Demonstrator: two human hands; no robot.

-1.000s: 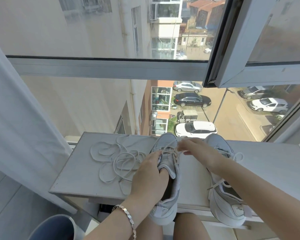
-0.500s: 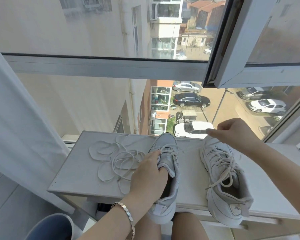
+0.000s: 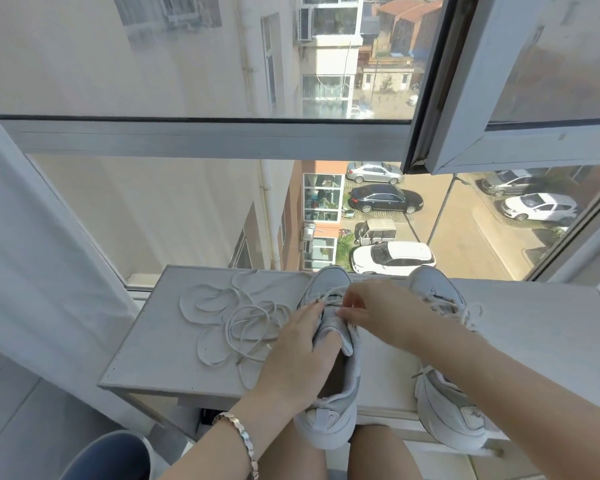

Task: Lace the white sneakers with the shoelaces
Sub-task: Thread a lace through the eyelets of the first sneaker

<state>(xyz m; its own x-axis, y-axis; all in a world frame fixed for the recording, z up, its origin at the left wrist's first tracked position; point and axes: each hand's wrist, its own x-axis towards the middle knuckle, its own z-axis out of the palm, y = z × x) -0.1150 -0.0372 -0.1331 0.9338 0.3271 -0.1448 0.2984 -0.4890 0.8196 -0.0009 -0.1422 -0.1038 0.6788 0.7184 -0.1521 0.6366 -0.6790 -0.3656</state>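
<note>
Sneakers (image 3: 333, 424) (image 3: 454, 410) number two, beside one shoelace tangle (image 3: 239, 322)

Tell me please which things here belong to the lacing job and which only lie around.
Job: held sneaker, its lace, second sneaker, loose shoelaces, left hand, right hand.
Lying about: curtain, blue container, cars outside.
</note>
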